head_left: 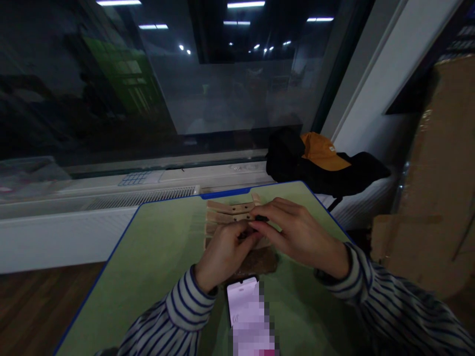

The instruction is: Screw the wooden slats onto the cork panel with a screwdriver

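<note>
My left hand (228, 249) is closed, its fingers curled and thumb pressed in near the right hand's fingertips. What it grips, if anything, is hidden. My right hand (297, 225) pinches a small dark piece (261, 218) between thumb and fingers, too dim to name. Under and behind both hands lie several light tan strips (222, 206) side by side, some with small dark holes. The left hand covers part of them. Just in front of the strips is a brown, rough-edged flat piece (261, 262), partly behind the left hand.
A phone (243, 301) with a lit screen lies on the green table (159, 267) between my forearms. Beyond the table are a radiator (144, 198), a window and an orange cap (324, 151) on black fabric. Cardboard (434, 188) stands at the right.
</note>
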Demonstrator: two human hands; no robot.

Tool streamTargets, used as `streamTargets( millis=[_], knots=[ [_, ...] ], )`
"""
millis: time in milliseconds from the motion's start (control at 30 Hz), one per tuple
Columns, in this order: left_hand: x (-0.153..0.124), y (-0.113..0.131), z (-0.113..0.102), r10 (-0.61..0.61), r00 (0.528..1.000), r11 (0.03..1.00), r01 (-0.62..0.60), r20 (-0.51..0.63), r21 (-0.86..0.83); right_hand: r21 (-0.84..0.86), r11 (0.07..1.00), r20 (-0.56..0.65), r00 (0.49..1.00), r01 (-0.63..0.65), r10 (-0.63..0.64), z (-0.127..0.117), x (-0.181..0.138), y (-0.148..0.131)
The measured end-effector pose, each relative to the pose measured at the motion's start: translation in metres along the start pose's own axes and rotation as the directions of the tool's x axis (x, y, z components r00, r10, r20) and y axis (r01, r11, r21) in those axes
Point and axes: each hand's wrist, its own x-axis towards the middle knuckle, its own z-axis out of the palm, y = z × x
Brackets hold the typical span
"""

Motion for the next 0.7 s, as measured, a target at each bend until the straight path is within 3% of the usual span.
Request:
streamTargets(
  millis=[333,567,700],
  knots=[
    [0.0,0.004,-0.001,-0.001,0.998,1.0,0.0,0.06,0.004,-0.093,0.995,-0.046,0.999,-0.02,0.015,0.007,-0.002,0.002],
    [0.0,-0.001,0.002,-0.052,0.996,0.999,0.052,-0.073,0.006,-0.001,0.999,0.015,0.999,-0.043,0.043,0.002,-0.001,-0.002],
    [0.002,-0.005,0.001,-0.057,0.996,0.998,0.056,-0.067,-0.02,0.031,0.999,0.046,0.999,-0.017,0.016,-0.004,0.0,-0.004]
  ],
)
